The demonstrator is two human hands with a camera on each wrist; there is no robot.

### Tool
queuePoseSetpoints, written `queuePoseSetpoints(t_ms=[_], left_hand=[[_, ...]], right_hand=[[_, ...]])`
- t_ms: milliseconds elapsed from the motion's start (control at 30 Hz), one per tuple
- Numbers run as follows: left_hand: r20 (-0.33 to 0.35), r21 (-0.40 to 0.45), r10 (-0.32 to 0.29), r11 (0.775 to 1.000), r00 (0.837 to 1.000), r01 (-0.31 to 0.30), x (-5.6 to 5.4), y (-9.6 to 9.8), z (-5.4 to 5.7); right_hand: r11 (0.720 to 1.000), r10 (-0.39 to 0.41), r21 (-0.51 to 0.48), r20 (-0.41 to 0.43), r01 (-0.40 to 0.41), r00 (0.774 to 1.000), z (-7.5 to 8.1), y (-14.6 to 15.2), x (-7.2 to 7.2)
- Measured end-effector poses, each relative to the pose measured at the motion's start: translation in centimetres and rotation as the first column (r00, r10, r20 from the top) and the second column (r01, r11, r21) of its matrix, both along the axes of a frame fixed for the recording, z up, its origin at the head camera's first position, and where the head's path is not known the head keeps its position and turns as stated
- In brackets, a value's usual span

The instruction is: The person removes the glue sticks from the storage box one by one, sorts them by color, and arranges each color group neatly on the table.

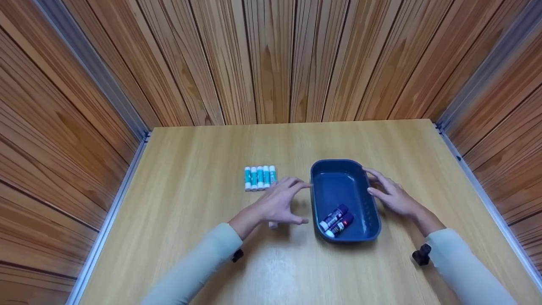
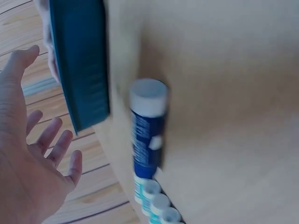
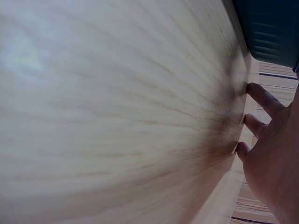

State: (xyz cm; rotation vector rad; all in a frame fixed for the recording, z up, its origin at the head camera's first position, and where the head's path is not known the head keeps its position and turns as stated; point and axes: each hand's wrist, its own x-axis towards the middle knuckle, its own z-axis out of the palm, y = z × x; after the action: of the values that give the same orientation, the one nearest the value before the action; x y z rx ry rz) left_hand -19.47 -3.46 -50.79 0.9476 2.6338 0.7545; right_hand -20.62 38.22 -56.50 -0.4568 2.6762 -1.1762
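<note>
A dark blue tray (image 1: pixel 345 186) sits on the table. Inside its near end lie two dark purple glue sticks (image 1: pixel 333 217) with white ends. My left hand (image 1: pixel 283 202) hovers by the tray's left side, thumb and fingers spread, holding nothing. Mostly hidden below that hand in the head view is a blue glue stick (image 2: pixel 147 135) with a white cap, lying on the table. Beyond it several white-and-teal glue sticks (image 1: pixel 257 178) lie side by side in a row. My right hand (image 1: pixel 394 195) touches the tray's right side with extended fingers, lower fingertips at the table.
The light wooden table (image 1: pixel 203 169) is enclosed by wood-panelled walls (image 1: pixel 271 63) at the back and both sides. Metal rails (image 1: pixel 111 212) run along the table's side edges.
</note>
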Motion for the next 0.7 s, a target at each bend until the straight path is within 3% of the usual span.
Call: queuePoseSetpoints(t_ms=[400,700], left_hand=[[0.036,-0.016,-0.152,0.988,0.988,0.152,-0.3,4.7,1.8],[0.072,-0.140,-0.290,0.944,0.954,0.298,-0.3,7.8,2.2]], right_hand=[[1.000,-0.010,0.009,0.021,0.010,1.000,0.3,-0.1,0.0],[1.000,0.000,0.008,0.027,0.000,1.000,0.1,0.2,0.0]])
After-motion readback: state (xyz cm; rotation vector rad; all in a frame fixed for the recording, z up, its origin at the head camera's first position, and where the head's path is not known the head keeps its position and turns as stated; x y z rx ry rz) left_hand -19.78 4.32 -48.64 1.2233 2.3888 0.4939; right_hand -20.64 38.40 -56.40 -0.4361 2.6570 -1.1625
